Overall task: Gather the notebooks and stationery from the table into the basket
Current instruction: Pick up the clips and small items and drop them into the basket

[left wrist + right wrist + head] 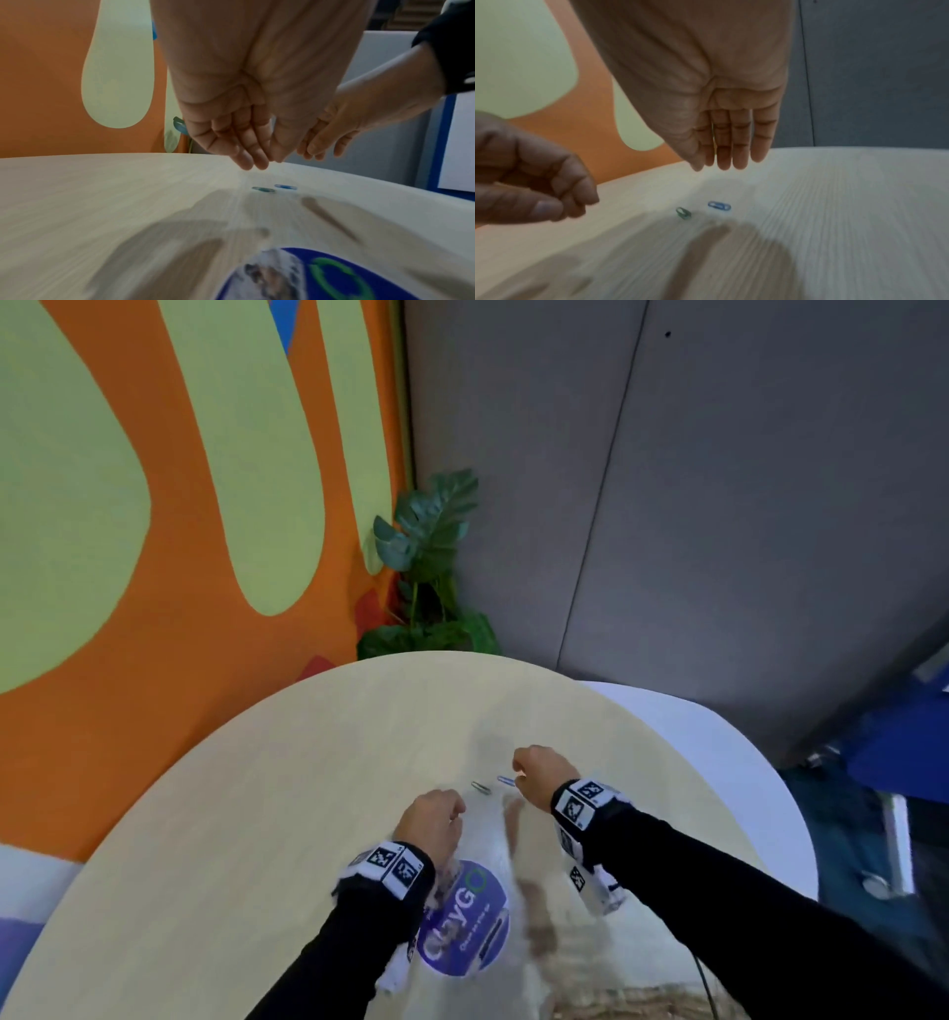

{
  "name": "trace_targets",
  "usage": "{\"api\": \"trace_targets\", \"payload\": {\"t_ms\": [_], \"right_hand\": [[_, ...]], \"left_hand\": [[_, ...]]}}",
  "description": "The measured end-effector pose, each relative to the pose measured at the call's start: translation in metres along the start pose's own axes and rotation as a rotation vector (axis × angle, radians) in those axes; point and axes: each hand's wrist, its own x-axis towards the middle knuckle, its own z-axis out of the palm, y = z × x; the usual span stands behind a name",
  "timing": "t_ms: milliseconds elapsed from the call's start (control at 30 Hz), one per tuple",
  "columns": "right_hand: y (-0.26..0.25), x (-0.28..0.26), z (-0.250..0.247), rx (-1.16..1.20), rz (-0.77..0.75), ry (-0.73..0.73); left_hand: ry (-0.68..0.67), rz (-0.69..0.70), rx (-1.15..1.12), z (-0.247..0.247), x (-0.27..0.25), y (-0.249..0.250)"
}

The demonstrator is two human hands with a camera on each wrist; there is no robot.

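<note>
Two paper clips lie close together on the pale wooden table (257, 814): a green paper clip (481, 787) (263, 189) (683, 213) and a blue paper clip (507, 781) (285, 187) (719, 205). My left hand (454, 809) (259, 162) hovers just left of and nearer than the green one, its fingers loosely curled and holding nothing. Above and just right of the blue clip hangs my right hand (518, 770) (721, 164), fingers straight and pointing down, touching neither clip. A woven brown edge (642, 1001), possibly the basket, shows at the bottom.
A round blue sticker (462, 927) is on the table under my left wrist. A potted plant (431, 557) stands behind the far table edge, against the orange-and-green wall. A white rounded surface (744, 762) adjoins the table on the right.
</note>
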Motion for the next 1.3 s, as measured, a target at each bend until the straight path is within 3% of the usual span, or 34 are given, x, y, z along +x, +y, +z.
{"api": "trace_targets", "payload": {"t_ms": [267, 567, 767, 900, 1000, 1167, 1300], "right_hand": [[0.0, 0.048, 0.039, 0.026, 0.094, -0.019], [0.007, 0.023, 0.038, -0.007, 0.107, -0.138], [0.024, -0.048, -0.008, 0.049, -0.009, -0.04], [0.034, -0.118, -0.037, 0.157, -0.038, 0.072], [0.039, -0.173, -0.045, 0.26, -0.034, 0.108], [0.041, -0.252, -0.025, 0.409, 0.023, 0.064], [0.044, -0.285, 0.019, 0.375, 0.025, 0.0]], "left_hand": [[0.019, 0.053, 0.048, 0.014, 0.052, -0.028], [-0.071, 0.189, 0.169, 0.031, 0.09, -0.009], [-0.141, 0.159, 0.074, 0.043, 0.103, -0.012], [-0.191, 0.128, 0.242, 0.044, 0.096, -0.012], [-0.165, 0.051, 0.233, 0.036, 0.082, -0.007], [0.003, 0.047, 0.025, 0.006, 0.041, 0.02], [0.006, 0.109, -0.146, -0.026, -0.007, 0.057]]}}
